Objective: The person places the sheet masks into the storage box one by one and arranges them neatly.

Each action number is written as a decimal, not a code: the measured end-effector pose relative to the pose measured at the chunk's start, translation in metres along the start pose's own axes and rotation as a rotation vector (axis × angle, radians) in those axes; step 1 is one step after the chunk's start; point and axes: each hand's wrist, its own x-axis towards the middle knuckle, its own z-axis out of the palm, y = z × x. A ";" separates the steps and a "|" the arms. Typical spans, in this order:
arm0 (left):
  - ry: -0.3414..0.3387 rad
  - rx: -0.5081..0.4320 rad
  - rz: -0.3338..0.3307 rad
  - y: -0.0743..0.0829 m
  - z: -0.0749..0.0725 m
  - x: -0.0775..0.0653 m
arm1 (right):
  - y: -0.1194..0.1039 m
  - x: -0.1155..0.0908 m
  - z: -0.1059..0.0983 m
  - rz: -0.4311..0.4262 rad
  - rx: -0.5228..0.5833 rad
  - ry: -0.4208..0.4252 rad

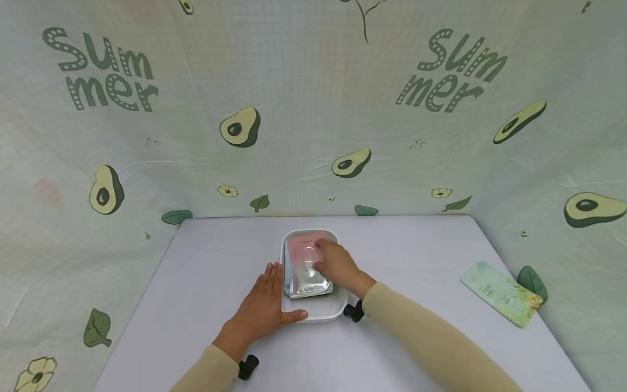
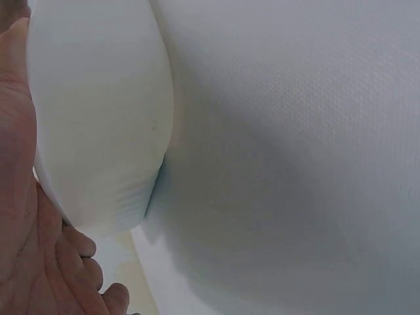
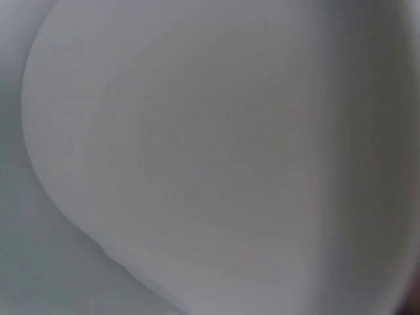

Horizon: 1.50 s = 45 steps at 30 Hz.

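A white tray lies near the middle of the table in the head view. Inside it is a pink and silver packet, on top of a light-blue one whose left edge shows. My left hand touches the tray's left side, its fingers straight and its thumb at the front rim. The tray's outer wall stands against that palm in the left wrist view. My right hand grips the pink packet near its right edge; some fingertips are hidden. A blurred white surface fills most of the right wrist view.
A green packet with a floral print lies at the table's right edge. A curtain printed with avocados hangs behind and beside the white tabletop. Black wrist cameras are worn under both wrists.
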 end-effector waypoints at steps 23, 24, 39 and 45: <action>-0.002 0.011 0.013 0.000 0.001 0.000 | -0.002 -0.023 -0.023 -0.124 -0.175 0.077; -0.003 0.010 0.011 0.000 0.001 0.000 | 0.003 -0.026 -0.027 -0.135 -0.165 0.101; -0.013 -0.021 -0.015 -0.002 0.002 -0.001 | 0.151 -0.101 -0.081 0.047 -0.232 0.217; -0.024 -0.022 -0.008 -0.003 0.003 0.000 | 0.209 -0.151 -0.109 0.197 -0.301 0.177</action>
